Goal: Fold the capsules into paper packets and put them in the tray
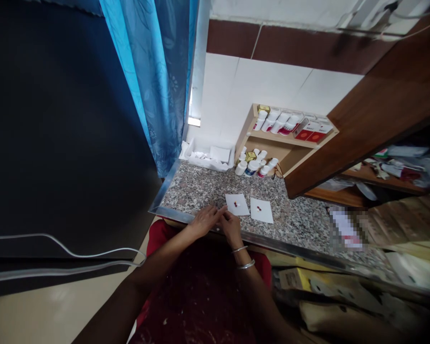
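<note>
At the front edge of the speckled counter (197,188), my left hand (205,221) and my right hand (232,226) meet at the fingertips. Both sets of fingers are bent and pressed together; whatever lies between them is hidden or too small to make out. Two bangles circle my right wrist. Just beyond my fingers lies a white paper square (241,210) bearing a few small dark red, orange and white pills (235,204). To its right, a second paper square (263,216) carries several pills (259,209), dark red and pale.
A white plastic tray (215,166) with papers stands at the back left. Beside it, a wooden shelf (286,138) holds pill bottles (279,123) and red-and-white boxes (312,130); more bottles (252,167) stand in front. A blue curtain (165,91) hangs left; brown boxes (404,224) are at right.
</note>
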The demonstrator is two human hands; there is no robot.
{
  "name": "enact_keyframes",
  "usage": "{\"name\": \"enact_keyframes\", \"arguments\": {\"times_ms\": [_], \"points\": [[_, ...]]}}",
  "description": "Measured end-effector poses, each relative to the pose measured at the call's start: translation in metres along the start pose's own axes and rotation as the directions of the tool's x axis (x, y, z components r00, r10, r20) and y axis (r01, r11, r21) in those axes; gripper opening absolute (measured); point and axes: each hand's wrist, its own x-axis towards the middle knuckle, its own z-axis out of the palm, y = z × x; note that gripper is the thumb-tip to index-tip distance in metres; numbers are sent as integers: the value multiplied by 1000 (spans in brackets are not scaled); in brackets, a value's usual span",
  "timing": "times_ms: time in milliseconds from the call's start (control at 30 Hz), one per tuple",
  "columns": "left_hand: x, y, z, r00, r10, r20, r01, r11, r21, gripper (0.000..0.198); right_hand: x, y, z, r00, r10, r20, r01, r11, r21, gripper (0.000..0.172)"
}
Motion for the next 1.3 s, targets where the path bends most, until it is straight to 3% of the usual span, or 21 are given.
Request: {"name": "enact_keyframes", "arguments": {"times_ms": [100, 167, 233, 333, 433, 533, 600, 833, 1133, 1233, 1300], "points": [[1, -7, 5, 981, -125, -148, 92, 974, -208, 44, -1, -1, -2, 1000, 6, -24, -3, 992, 125, 33], [3, -12, 8, 928, -311, -207, 210, 892, -400, 46, -2, -2, -3, 999, -5, -53, 14, 986, 167, 32], [5, -15, 11, 865, -482, -139, 311, 733, -606, 46, -3, -4, -5, 997, -38, -66, 49, 983, 176, 31], [8, -14, 16, 821, -568, 48, 355, 443, -823, 36, -5, -7, -5, 993, -89, -74, 100, 983, 154, 29], [10, -11, 17, 794, -601, 91, 340, 315, -886, 34, -6, -7, -3, 993, -86, -77, 99, 978, 181, 33], [11, -11, 18, 769, -633, 89, 363, 318, -876, 32, -6, -6, -1, 998, -62, -34, 69, 964, 257, 41], [11, -12, 18, 770, -632, 88, 387, 353, -852, 31, -5, -6, -1, 999, -46, -24, 50, 967, 248, 38], [10, -15, 22, 841, -541, 18, 371, 553, -746, 27, -4, -9, -1, 990, -13, -144, 29, 993, 113, 31], [24, -12, 18, 798, -602, -25, 450, 623, -640, 17, 1, -6, 6, 962, -42, -269, 29, 998, -55, 31], [40, -27, 10, 783, -617, -83, 432, 634, -642, 22, -1, -1, 5, 950, -57, -308, 40, 997, -61, 38], [55, -47, -1, 736, -657, -165, 440, 649, -621, 22, -6, 7, 4, 942, -73, -328, 51, 996, -76, 41]]}}
